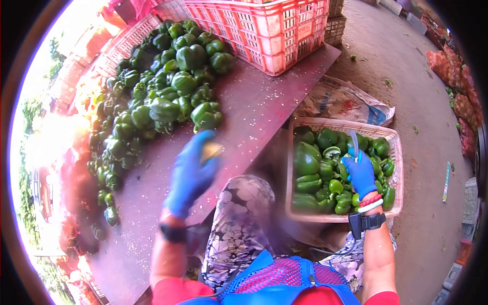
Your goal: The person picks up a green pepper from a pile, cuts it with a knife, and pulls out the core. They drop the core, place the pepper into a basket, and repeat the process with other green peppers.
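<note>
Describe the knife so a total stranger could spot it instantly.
Beside the purplish table sits a pale pink crate of green peppers. Over those peppers is the blue-gloved right hand. From it juts the knife, a slim, pale silvery blade among rounded green neighbours.

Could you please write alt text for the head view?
A person's blue-gloved right hand holds a knife over a crate of green peppers, at least one cut open. The left hand, gloved and blurred, is over a table near a pepper heap.
</note>
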{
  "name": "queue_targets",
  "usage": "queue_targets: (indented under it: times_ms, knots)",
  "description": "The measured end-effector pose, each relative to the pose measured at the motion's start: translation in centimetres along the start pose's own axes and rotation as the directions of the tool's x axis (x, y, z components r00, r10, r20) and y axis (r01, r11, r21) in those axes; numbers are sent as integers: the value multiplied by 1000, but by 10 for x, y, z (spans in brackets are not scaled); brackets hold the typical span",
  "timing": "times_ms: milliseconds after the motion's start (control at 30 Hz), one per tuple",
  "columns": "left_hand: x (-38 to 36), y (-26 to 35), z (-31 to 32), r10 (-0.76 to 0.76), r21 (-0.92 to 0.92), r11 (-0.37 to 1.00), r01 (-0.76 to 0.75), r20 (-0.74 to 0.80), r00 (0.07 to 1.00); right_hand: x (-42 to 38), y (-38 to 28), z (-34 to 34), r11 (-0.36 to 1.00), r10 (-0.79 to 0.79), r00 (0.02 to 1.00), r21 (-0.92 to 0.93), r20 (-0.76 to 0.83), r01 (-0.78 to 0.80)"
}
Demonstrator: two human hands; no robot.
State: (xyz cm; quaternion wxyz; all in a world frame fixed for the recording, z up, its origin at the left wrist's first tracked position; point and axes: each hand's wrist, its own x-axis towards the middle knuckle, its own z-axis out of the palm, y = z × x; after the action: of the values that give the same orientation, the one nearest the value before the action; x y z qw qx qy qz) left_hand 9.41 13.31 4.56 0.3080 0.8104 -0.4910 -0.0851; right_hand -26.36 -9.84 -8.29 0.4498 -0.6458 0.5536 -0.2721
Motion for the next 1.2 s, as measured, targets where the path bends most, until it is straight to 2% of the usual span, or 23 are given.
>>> queue_targets:
  times_ms: [33, 67, 100, 167, 200, 267, 300, 333, 400, 467, 567, 633, 667, 767, 867, 933, 967, 1000, 1033, 1067, 1100, 1167, 1200]
  knots:
    - [-22, -28, -31, 63, 190, 979, -69, 36, 997, -1, 6, 3, 981, 142, 988, 127, 64, -149]
    - [-52, -59, -60, -67, 289, 957, 9, 191, 979, 1, 13, 5, 923, 274, 951, 238, 146, -303]
    - [-79, -80, -82, -210, 395, 916, 69, 327, 921, 7, 24, 5, 857, 311, 925, 357, 220, -373]
    - [-105, -84, -111, -519, 618, 782, 83, 572, 635, 13, 44, 4, 665, 356, 858, 545, 370, -511]
    - [-102, -87, -108, -483, 612, 783, 110, 487, 728, 13, 30, 2, 569, 392, 818, 588, 422, -576]
    - [-80, -90, -81, -387, 580, 798, 164, 285, 877, 1, -4, 4, 368, 362, 822, 743, 440, -559]
    - [-56, -82, -63, -374, 502, 829, 247, 171, 911, -2, -16, 5, 259, 343, 827, 801, 446, -540]
    - [-25, -73, -42, -369, 411, 855, 317, 52, 928, -6, -9, 3, 254, 251, 829, 792, 500, -555]
    - [31, -82, 7, -378, 161, 907, 388, -91, 921, -14, -12, 6, 259, 232, 779, 735, 582, -626]
    - [81, -89, 55, -493, 19, 867, 498, -114, 863, -20, -8, 9, 287, 224, 761, 705, 609, -648]
    - [120, -80, 99, -624, 8, 745, 667, -343, 702, -26, -19, 9, 411, 211, 827, 720, 522, -559]
    - [130, -86, 103, -686, -196, 721, 664, -335, 646, -31, -34, 6, 511, 203, 878, 718, 433, -472]
    - [128, -86, 102, -712, -295, 702, 648, -323, 624, -33, -36, 6, 492, 207, 881, 734, 425, -469]
    - [126, -75, 88, -834, -646, 476, 597, -116, 540, -32, -27, 6, 601, 134, 874, 663, 467, -446]
    - [116, -97, 83, -695, -887, 218, 407, 151, 702, -41, -49, 15, 694, 98, 908, 626, 408, -356]
    - [97, -88, 86, -280, -807, 547, 223, 75, 957, -49, -65, 19, 784, 64, 931, 559, 360, -270]
    - [87, -76, 91, -88, -697, 706, 126, 90, 992, -52, -68, 21, 846, 31, 938, 490, 344, -208]
    - [76, -56, 93, 107, -586, 810, -27, 102, 989, -52, -63, 28, 955, -149, 960, 287, 238, 77]
    - [66, -7, 78, 239, -395, 904, -162, 153, 959, -53, -65, 32, 946, -307, 937, 158, 168, 282]
    - [60, 12, 85, 192, -678, 731, 79, 315, 929, -55, -71, 38, 898, -433, 898, 122, 78, 422]
    - [54, 32, 92, 140, -809, 464, 360, 468, 872, -55, -71, 39, 881, -468, 879, 125, 92, 456]
    - [51, 77, 94, 59, -658, 226, 718, 745, 664, -58, -78, 39, 849, -528, 844, 18, 96, 528]
    - [43, 93, 100, 34, -650, 330, 685, 733, 680, -56, -76, 40, 798, -601, 797, -9, 59, 602]
